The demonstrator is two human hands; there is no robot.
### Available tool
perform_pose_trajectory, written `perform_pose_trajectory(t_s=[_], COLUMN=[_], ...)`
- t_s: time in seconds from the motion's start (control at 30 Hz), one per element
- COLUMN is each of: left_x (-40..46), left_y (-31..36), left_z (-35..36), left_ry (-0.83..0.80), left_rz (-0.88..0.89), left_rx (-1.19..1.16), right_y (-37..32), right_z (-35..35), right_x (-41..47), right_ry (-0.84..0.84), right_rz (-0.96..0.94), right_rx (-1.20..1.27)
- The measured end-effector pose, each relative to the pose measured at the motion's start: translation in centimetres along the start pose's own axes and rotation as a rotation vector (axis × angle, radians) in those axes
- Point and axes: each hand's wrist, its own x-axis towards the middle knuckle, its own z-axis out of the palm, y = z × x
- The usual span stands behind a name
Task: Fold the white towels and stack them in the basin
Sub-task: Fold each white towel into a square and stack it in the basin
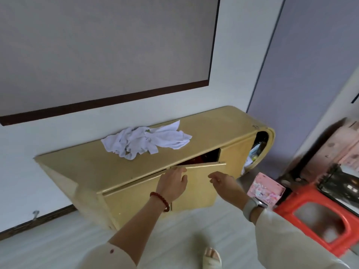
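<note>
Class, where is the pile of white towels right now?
In the head view, the white towels lie crumpled on top of the yellow cabinet, left of centre, above the partly open door.

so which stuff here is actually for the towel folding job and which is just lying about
For the job:
white towels, crumpled on the cabinet
left hand on the cabinet door
right hand, holding nothing

Just lying about:
red stool
pink box

No basin in view.
</note>
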Motion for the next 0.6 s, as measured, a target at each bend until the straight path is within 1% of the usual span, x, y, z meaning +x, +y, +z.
perform_pose_trajectory(t_s=[0.07, 0.27, 0.4, 0.5, 0.6], left_x=[5.4, 20.0, 27.1, 31.3, 36.4], left_y=[-0.8, -2.9, -4.0, -5.2, -7.4], left_z=[1.3, 5.4, 9.1, 11.0, 12.7], left_ry=[0.020, 0.039, 0.018, 0.023, 0.038], left_rz=[-0.031, -0.286, -0.415, -0.458, -0.546], left_rx=[-0.037, -0.163, -0.207, -0.212, -0.244], right_y=[1.5, 5.6, 7.2, 7.4, 8.2], right_z=[-0.4, -1.7, -1.7, -1.2, 0.1], right_x=[5.6, 20.1, 28.3, 33.0, 38.1], right_ry=[-0.014, -0.143, -0.270, -0.289, -0.333], right_rz=[-0.005, -0.030, 0.007, 0.008, 0.035], right_rx=[0.026, -0.004, 0.014, 0.013, 0.019])
